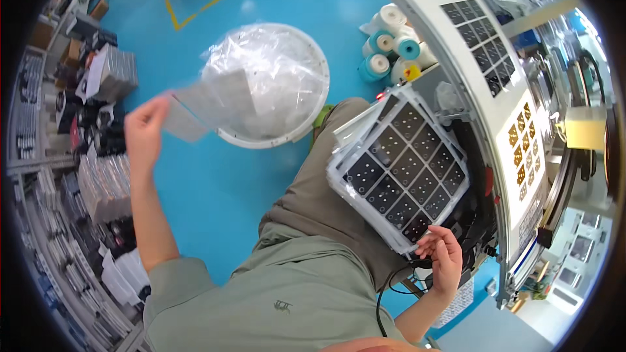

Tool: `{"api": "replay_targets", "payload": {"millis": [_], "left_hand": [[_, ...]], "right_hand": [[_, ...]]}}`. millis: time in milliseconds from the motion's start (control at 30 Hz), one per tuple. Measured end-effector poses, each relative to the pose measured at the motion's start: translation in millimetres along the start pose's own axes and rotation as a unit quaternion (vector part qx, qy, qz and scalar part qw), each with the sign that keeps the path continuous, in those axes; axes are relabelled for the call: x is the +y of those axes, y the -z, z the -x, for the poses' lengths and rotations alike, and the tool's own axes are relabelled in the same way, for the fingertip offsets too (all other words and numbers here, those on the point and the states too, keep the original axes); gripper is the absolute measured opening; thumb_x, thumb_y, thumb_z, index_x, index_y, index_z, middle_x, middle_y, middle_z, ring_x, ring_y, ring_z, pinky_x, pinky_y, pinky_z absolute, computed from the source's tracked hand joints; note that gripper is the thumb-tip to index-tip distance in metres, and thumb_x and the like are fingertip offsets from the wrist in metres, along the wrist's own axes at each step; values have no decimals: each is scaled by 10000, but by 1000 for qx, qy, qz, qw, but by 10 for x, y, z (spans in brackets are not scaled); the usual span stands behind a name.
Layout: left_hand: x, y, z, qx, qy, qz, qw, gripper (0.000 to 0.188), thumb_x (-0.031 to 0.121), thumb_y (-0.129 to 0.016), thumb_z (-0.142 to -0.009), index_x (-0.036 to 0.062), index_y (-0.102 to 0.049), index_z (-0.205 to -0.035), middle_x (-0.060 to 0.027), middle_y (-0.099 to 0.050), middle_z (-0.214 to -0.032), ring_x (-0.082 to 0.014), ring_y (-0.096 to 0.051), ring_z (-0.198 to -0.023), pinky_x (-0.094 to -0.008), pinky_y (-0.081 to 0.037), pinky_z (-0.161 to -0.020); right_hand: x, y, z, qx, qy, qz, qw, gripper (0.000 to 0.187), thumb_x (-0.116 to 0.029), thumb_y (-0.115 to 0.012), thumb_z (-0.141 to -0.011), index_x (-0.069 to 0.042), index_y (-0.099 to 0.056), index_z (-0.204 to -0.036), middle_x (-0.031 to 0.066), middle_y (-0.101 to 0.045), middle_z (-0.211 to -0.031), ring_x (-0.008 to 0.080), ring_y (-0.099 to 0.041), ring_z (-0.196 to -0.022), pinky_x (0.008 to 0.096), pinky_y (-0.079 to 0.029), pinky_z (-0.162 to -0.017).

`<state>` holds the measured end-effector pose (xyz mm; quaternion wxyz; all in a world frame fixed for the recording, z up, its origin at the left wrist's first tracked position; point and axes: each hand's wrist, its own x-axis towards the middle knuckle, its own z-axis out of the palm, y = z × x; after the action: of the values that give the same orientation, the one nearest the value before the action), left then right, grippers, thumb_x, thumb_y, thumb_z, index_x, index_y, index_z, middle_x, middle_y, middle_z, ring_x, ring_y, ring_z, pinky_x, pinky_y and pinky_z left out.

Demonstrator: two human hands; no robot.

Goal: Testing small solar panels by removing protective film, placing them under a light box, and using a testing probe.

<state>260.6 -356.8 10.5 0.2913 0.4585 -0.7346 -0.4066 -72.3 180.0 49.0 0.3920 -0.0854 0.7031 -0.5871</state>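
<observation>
A blue floor (241, 215) spreads beside the seated person. Nearest, the right hand (442, 259) has loosely curled fingers at the lower corner of a stack of black dotted sheets (404, 168), which lies up and left of them; contact is unclear. The farther left hand (145, 129) pinches a blurred translucent sheet (225, 101), stretching rightward from its fingertips toward a round white tub (320, 85).

shelves (40, 164) left | film (277, 72) in tub (326, 78) | rolls (391, 45) right | sheet stack (405, 164) by right hand (445, 259)
</observation>
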Motion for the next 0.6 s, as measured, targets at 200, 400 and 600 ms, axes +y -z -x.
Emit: {"api": "replay_targets", "payload": {"millis": [200,400,600], "left_hand": [[1602,-399,-1013,130,-252,-127,951,318,189,-602,-1029,-19,-687,-1253,-135,-748,-1170,-173,-699,-1048,-287,-504,-930],[2821,-1356,-1207,129,-432,-145,881,285,183,-610,-1015,16,-702,-1227,-178,-725,-1158,-316,-697,-1086,-330,-531,-913],[3100,-1922,74,23,-666,-186,722,321,33,-628,-888,6,-705,-1199,-181,-702,-1219,-328,-684,-1137,-397,-548,-920]], "right_hand": [[91,97,254,29,35,-19,999,305,-141,-468,-1044,23,-596,-1268,113,-696,-985,160,-660,-794,265,-511,-704],[175,113,464,62,49,-49,996,294,-113,-477,-1026,22,-603,-1254,116,-706,-978,157,-665,-804,266,-513,-698],[183,-66,555,24,62,-84,994,313,-129,-503,-1012,24,-608,-1264,115,-709,-993,162,-670,-821,267,-515,-695]]}}
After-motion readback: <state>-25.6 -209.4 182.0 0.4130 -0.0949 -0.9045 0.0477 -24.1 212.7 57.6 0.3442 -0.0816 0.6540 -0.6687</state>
